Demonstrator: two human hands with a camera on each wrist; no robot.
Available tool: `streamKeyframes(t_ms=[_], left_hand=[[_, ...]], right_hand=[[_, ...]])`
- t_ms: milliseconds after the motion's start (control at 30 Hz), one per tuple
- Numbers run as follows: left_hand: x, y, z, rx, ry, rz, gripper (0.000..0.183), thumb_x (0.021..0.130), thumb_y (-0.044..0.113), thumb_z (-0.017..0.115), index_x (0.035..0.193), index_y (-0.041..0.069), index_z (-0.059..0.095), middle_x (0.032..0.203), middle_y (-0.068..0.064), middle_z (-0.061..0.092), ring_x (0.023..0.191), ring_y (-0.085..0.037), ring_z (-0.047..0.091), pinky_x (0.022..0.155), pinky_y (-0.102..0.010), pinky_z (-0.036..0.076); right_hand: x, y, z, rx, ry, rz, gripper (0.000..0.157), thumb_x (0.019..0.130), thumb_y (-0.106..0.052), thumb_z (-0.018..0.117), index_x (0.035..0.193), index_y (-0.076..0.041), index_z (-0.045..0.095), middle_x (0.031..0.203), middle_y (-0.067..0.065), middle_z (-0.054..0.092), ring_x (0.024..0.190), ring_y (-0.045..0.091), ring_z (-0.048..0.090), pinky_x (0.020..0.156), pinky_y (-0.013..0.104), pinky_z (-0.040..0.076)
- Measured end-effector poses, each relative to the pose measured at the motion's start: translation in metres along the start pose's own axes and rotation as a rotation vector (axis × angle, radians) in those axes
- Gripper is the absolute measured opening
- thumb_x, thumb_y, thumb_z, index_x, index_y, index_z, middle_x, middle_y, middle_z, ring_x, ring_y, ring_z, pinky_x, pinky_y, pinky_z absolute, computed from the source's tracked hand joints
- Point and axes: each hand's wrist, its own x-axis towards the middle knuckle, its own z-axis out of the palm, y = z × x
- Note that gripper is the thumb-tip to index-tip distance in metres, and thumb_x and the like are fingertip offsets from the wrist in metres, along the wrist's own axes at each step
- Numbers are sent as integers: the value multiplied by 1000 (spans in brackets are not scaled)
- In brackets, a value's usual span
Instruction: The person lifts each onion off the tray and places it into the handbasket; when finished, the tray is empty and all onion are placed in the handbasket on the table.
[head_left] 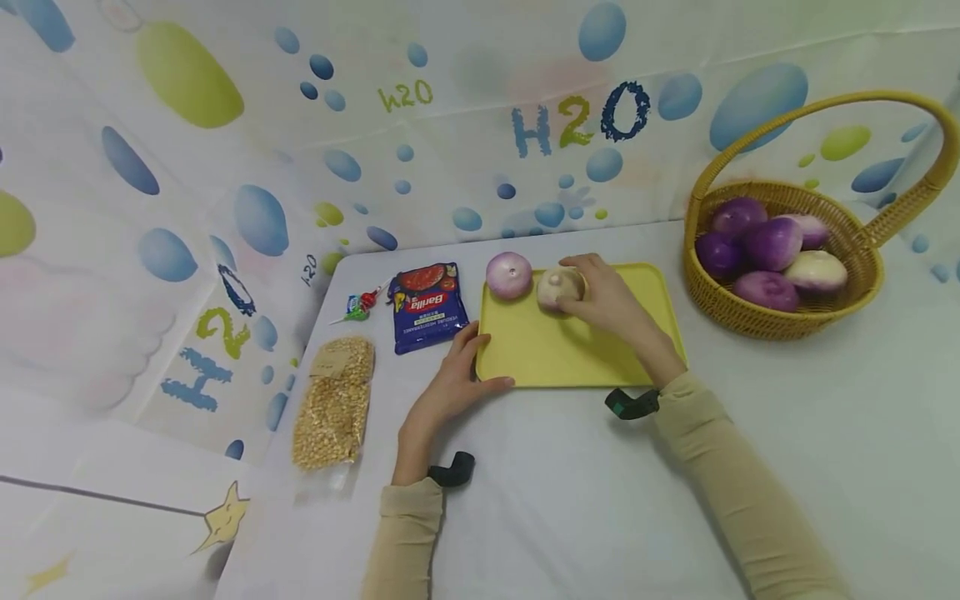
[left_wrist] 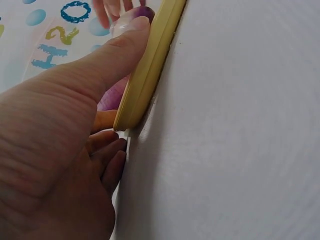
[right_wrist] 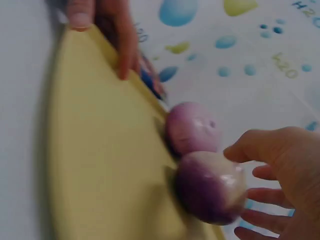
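Note:
In the head view a yellow tray [head_left: 547, 358] lies on the table, with a pink-purple turnip [head_left: 509, 276] at its far left corner. Beside that sits a purple-and-cream turnip [right_wrist: 212, 187]. My right hand [head_left: 611, 304] is at this second turnip: thumb and fingers spread around its right side, thumb touching its edge, fingers nearly straight in the right wrist view. At the tray's near left corner my left hand [head_left: 453, 379] rests, thumb along the front rim and straight fingers by the left rim. The left wrist view shows that thumb [left_wrist: 117, 55] against the tray edge.
A wicker basket [head_left: 780, 325] with a tall handle holds several purple and white turnips at the right. Left of the tray lie a blue Barilla packet [head_left: 427, 308], wrapped lollipops [head_left: 360, 306] and a bag of yellow kernels [head_left: 333, 408]. A patterned cloth hangs behind.

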Motion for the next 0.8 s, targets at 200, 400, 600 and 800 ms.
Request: streamKeyframes(t_ms=[200,400,600,800], left_hand=[[1,3,2,-5,8,-8,90,73,60,71,142,12,39,156,6,13,142,-18,17,111,-44,24],[0,2,2,7,6,-28,90,74,61,70,143,14,38,156,8,12,142,-17,16,111,-44,25],[-2,3,4,5,4,-35,91,74,60,70,144,15,36,156,8,12,142,-18,16,111,-45,25],[-1,4,4,-3,-1,-61,91,74,61,70,147,19,33,155,13,9,142,-17,14,110,-47,25]], right_hand=[[-1,12,22,-15,29,-7,61,77,-11,74,131,-2,47,135,17,42,124,34,41,104,48,34],[-2,20,28,22,84,52,66,80,-16,76,137,-9,44,138,10,42,123,28,45,103,44,37],[-4,15,0,89,129,82,67,80,-21,77,137,-10,45,136,9,46,111,26,53,91,42,47],[-12,9,-64,81,135,130,71,81,-33,75,142,-20,41,142,4,43,115,29,54,92,43,47]])
